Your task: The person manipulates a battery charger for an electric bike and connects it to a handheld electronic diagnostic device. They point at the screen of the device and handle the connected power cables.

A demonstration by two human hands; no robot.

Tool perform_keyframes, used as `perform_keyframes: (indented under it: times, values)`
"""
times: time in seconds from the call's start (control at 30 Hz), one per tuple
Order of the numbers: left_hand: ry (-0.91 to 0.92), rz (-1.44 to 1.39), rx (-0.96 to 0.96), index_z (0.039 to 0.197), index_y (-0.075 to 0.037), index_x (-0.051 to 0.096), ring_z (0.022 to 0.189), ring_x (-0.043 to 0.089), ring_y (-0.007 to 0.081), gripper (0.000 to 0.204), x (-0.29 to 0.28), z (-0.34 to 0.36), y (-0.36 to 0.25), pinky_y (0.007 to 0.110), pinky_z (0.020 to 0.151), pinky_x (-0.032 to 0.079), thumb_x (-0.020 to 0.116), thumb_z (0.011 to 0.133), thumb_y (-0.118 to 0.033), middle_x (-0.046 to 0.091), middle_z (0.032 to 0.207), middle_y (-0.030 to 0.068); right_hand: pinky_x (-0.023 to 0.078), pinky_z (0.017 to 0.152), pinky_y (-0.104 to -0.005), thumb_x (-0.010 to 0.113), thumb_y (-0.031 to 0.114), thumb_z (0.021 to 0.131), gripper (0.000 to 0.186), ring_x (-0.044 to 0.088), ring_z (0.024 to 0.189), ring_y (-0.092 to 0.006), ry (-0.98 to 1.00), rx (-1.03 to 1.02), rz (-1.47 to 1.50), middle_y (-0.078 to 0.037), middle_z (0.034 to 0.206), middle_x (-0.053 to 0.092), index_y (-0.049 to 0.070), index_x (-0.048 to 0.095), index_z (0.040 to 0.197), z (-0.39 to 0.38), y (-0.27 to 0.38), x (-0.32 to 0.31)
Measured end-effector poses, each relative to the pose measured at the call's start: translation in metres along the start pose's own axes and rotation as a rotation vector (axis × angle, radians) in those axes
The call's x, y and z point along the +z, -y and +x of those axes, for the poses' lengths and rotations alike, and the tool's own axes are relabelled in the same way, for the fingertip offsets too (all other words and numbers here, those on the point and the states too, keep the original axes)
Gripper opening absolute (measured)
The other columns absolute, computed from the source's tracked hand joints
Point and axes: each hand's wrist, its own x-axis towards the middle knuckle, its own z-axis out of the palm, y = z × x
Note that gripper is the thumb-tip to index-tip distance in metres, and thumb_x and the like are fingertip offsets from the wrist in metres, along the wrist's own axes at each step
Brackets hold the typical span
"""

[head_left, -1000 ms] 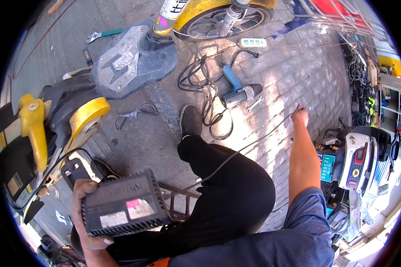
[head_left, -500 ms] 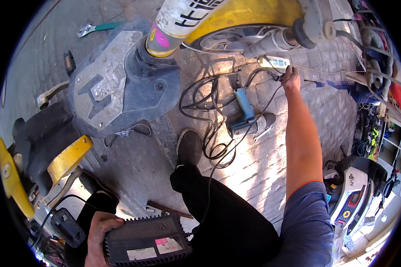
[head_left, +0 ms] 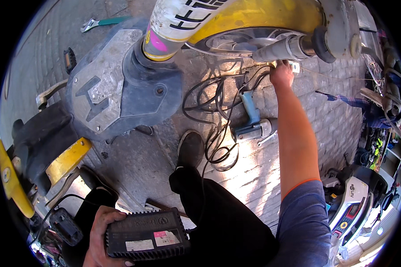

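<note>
My left hand [head_left: 99, 236] grips a black finned charger box [head_left: 147, 222] by its left end, low over my lap. White and pink labels mark its top, and a black cord leaves its right side. My right arm reaches far forward, beneath the grey fork leg of a scooter. The right hand [head_left: 281, 75] is closed over a light-coloured power strip [head_left: 294, 67] on the paving. Only the strip's right end shows clearly; whatever the fingers hold is hidden. Black cables [head_left: 216, 100] run from near that hand into loose loops.
A blue-and-grey power drill [head_left: 251, 118] lies among the cables. The scooter, with a yellow front fender [head_left: 258, 18] and grey deck [head_left: 107, 84], fills the upper left. A wrench [head_left: 98, 23] lies far left. At right stands a white-and-black machine [head_left: 354, 196].
My right hand has moved left along the power strip and now covers much of it. The cord has swung left. My left hand still holds the charger box, nearly in place.
</note>
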Motion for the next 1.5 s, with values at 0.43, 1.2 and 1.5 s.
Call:
perform_keyframes:
  times: [0.43,1.2,1.5]
  values:
    - [-0.068,-0.115,-0.075,0.133,0.004,0.057,0.114,0.057,0.0254,0.111,0.009,0.001,0.002,0.036,0.1,0.048,0.095,0.047,-0.056,0.049,0.123,0.0164,0.057,0.093,-0.0502,0.062,0.032,0.094,0.03,0.075,0.105,-0.0406,-0.17,0.18,0.425,-0.018,0.109,0.079,0.015,0.081,0.109,0.016,-0.056,-0.018]
    - [-0.086,-0.139,-0.125,0.134,0.003,0.056,0.114,0.059,0.0248,0.113,0.01,0.003,0.002,0.035,0.1,0.048,0.094,0.045,-0.056,0.049,0.123,0.015,0.057,0.095,-0.0472,0.061,0.039,0.105,0.029,0.074,0.112,-0.0351,0.096,0.154,0.285,-0.012,0.117,0.079,0.028,0.078,0.127,0.032,-0.052,-0.017]
    - [-0.091,-0.16,-0.1,0.134,0.004,0.056,0.114,0.059,0.0248,0.112,0.014,0.004,0.002,0.036,0.101,0.05,0.097,0.049,-0.057,0.048,0.123,0.0144,0.057,0.095,-0.0445,0.065,0.039,0.104,0.027,0.075,0.11,-0.0332,0.143,0.106,0.376,-0.012,0.115,0.079,0.029,0.079,0.125,0.045,-0.073,-0.003]
